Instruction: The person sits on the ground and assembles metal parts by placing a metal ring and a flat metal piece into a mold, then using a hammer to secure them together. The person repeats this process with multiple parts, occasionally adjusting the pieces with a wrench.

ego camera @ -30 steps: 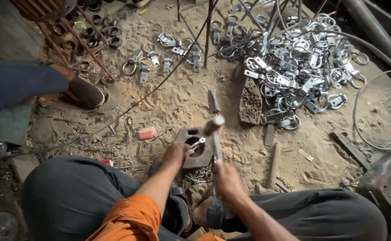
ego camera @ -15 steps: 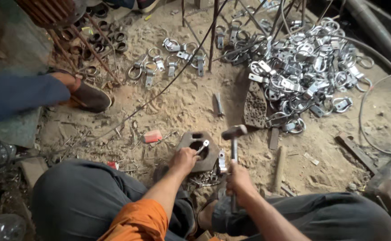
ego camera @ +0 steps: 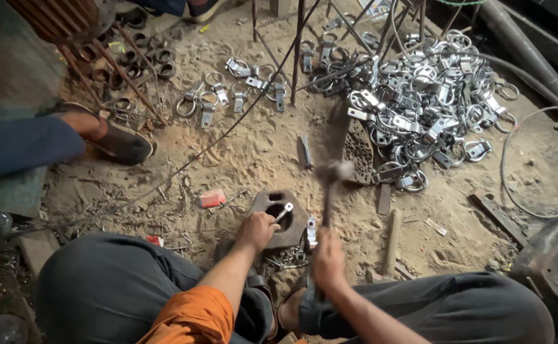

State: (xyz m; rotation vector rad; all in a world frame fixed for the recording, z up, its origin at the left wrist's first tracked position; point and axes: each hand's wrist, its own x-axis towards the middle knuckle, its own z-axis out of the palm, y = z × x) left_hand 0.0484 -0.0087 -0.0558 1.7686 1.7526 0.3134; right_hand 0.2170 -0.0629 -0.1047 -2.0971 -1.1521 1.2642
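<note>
The hammer (ego camera: 331, 185) is showing only as a blur, its head smeared and its handle fading into the right hand (ego camera: 328, 260), so the grip is hard to read. The left hand (ego camera: 257, 229) is covering the near edge of the metal block (ego camera: 280, 215), and its fingertips are hiding most of the small metal piece (ego camera: 283, 211) there. The heap of clamps (ego camera: 419, 105) is running out past the top edge, its single pieces too tangled to tell apart. Another person's leg (ego camera: 30, 143) is being cut off at the left edge, and the hose (ego camera: 534, 70) at the right.
</note>
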